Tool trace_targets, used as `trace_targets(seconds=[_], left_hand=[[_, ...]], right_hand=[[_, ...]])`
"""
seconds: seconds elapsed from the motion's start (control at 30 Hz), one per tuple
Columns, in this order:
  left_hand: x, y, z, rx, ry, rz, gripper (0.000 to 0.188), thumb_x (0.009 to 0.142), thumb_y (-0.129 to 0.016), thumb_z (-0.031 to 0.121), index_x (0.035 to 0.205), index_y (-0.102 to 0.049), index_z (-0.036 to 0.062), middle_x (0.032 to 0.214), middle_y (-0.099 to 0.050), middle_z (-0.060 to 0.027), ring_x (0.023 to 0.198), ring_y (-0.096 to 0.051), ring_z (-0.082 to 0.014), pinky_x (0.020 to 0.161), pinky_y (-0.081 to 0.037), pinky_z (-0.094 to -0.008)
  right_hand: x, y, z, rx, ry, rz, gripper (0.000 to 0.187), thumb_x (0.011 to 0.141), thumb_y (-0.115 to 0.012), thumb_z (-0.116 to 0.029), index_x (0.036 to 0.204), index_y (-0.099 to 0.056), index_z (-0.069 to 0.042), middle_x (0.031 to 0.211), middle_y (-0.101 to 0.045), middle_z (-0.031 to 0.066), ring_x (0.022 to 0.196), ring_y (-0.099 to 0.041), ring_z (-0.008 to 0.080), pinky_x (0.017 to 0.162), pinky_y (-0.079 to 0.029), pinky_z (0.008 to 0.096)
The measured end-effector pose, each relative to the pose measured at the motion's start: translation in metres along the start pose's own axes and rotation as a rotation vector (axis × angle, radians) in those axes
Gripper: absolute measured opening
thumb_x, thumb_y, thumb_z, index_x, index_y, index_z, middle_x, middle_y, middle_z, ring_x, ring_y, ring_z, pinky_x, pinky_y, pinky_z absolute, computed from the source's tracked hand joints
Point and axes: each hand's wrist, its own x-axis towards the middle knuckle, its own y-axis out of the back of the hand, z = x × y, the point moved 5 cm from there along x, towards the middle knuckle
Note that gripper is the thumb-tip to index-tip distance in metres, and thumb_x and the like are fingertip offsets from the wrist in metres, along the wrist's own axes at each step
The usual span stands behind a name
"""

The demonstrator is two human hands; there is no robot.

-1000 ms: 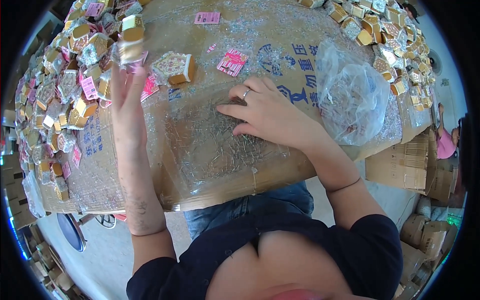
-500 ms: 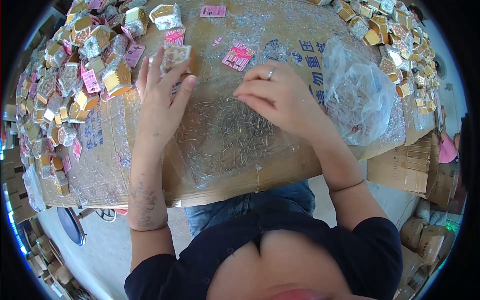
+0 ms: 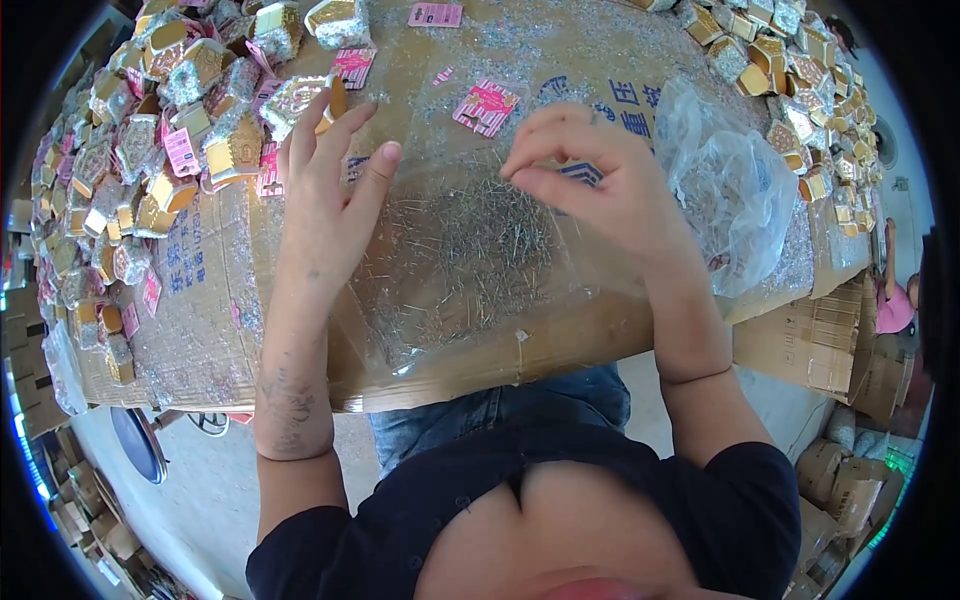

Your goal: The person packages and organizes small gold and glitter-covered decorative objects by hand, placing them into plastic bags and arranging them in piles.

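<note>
My left hand (image 3: 328,205) is raised over the table with its fingers spread and nothing gripped. Just beyond its fingertips is a gold, glitter-trimmed house ornament (image 3: 297,98), partly behind the fingers. My right hand (image 3: 600,185) hovers with thumb and fingers pinched together. Whatever that pinch may hold is too small to make out. Below the two hands lies a clear plastic sheet (image 3: 400,300) with many thin metal pins (image 3: 490,240) scattered over it. A pink-and-white striped card (image 3: 486,107) rests beyond the pins.
Ornament houses with pink tags are heaped at the left (image 3: 135,150), and more ornaments (image 3: 790,70) at the far right. A clear plastic bag (image 3: 735,190) with small pieces inside sits right of my right hand. Glitter covers the cardboard tabletop (image 3: 205,340). Another person (image 3: 897,305) is at the right edge.
The house ornament at my left fingertips has shifted left and away from me, toward the heap, and turned. My right hand has moved right, still pinched.
</note>
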Motion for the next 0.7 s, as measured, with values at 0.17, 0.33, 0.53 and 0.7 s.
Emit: trace_targets(seconds=[0.17,0.33,0.53,0.7], left_hand=[[0.0,-0.001,0.004,0.039,-0.061,-0.009,0.034,0.091,-0.067,0.03,0.114,-0.066,0.0044,0.125,-0.056,-0.0193,0.115,-0.051,-0.037,0.097,-0.043,-0.0451],[-0.004,-0.013,0.013,-0.141,-0.03,-0.19,0.023,0.09,-0.068,0.022,0.099,-0.068,0.0009,0.1,-0.066,-0.0134,0.085,-0.065,-0.0296,0.077,-0.052,-0.0389],[-0.001,-0.011,0.014,-0.161,-0.007,-0.163,0.022,0.089,-0.068,0.021,0.098,-0.068,0.0003,0.095,-0.066,-0.0129,0.077,-0.066,-0.0291,0.067,-0.052,-0.0385],[-0.003,-0.011,0.009,-0.154,-0.029,-0.17,0.022,0.088,-0.067,0.022,0.097,-0.069,0.0014,0.095,-0.067,-0.0142,0.08,-0.066,-0.033,0.071,-0.053,-0.04]], right_hand=[[0.003,0.033,0.056,0.487,-0.312,0.266,0.011,0.09,-0.066,-0.011,0.099,-0.069,-0.005,0.086,-0.069,-0.0004,0.071,-0.052,0.0042,0.066,-0.042,0.0201],[0.007,0.036,0.083,0.307,-0.415,0.329,0.015,0.093,-0.064,-0.012,0.103,-0.066,-0.002,0.087,-0.07,0.0034,0.07,-0.053,0.0043,0.065,-0.042,0.0201],[0.033,0.047,0.108,-0.108,-0.375,0.29,0.017,0.088,-0.067,-0.015,0.097,-0.068,-0.001,0.086,-0.072,0.0062,0.075,-0.065,0.0123,0.069,-0.05,0.0266],[0.049,0.05,0.112,-0.344,-0.346,0.2,0.017,0.087,-0.068,-0.015,0.094,-0.068,0.0,0.082,-0.07,0.0042,0.075,-0.062,0.0082,0.068,-0.048,0.0245]])
